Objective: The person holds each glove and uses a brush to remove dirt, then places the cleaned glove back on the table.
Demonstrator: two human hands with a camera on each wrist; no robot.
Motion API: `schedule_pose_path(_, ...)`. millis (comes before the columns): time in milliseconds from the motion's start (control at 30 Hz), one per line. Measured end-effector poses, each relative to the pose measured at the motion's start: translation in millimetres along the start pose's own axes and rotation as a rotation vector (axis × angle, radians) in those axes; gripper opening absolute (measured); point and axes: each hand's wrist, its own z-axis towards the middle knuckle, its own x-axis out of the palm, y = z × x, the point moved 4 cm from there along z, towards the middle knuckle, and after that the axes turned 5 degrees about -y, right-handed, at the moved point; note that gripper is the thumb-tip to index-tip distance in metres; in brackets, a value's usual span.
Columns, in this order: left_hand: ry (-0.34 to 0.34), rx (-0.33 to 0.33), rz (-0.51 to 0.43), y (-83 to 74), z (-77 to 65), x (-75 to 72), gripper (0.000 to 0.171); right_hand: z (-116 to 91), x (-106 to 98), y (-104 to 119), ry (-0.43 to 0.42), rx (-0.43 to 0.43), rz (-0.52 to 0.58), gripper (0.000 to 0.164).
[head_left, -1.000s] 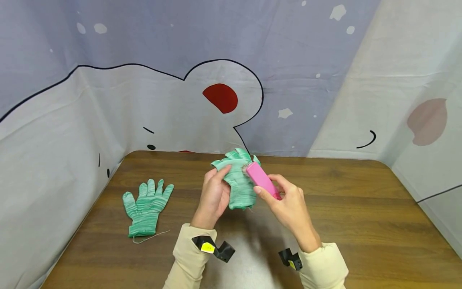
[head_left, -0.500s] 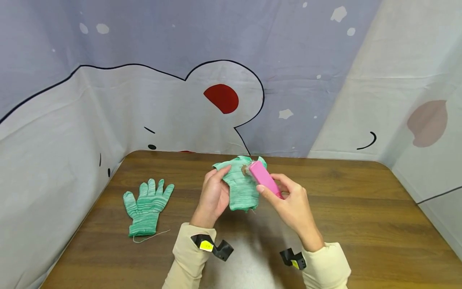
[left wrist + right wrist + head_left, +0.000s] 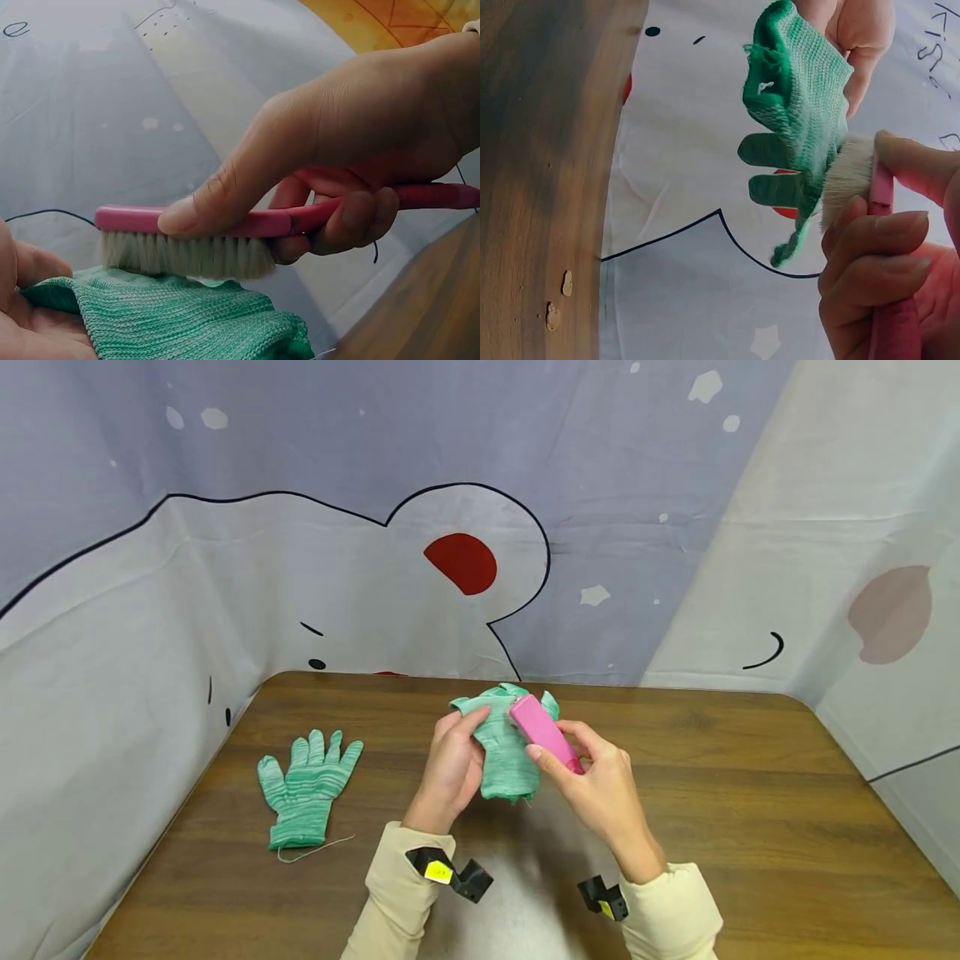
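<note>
My left hand (image 3: 452,767) pinches a green striped knit glove (image 3: 504,764) by its left side, thumb on top, and holds it above the table. In my right hand (image 3: 611,789) is a pink brush (image 3: 542,728), gripped with the thumb along its back. Its pale bristles (image 3: 187,255) lie against the upper part of the glove, as the left wrist view shows. Seen from the right wrist, the held glove (image 3: 810,105) hangs with its cuff open and loose threads at the edge. Fingers under the glove are partly hidden.
A second green glove (image 3: 303,793) lies flat on the wooden table (image 3: 750,793) at the left, with a loose thread (image 3: 315,850) trailing from its cuff. Behind the table hangs a printed curtain (image 3: 360,585). Wrist cameras (image 3: 453,870) sit on both sleeves.
The brush shifted slightly right, then back left across the glove. My left hand and the held glove have moved a little to the right. The glove on the table stayed put.
</note>
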Motion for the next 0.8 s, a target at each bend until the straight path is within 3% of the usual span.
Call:
schedule_pose_path(367,-0.071,-0.03,-0.053,-5.5,0.4,-6.2,0.025,1,2,-2,0.042,0.042,-0.054,0.038)
schedule_pose_path(800,-0.057,-0.08,-0.135,-8.4,1.2,-10.4,0.029,2,0,-5,0.082,0.073,-0.009,0.038)
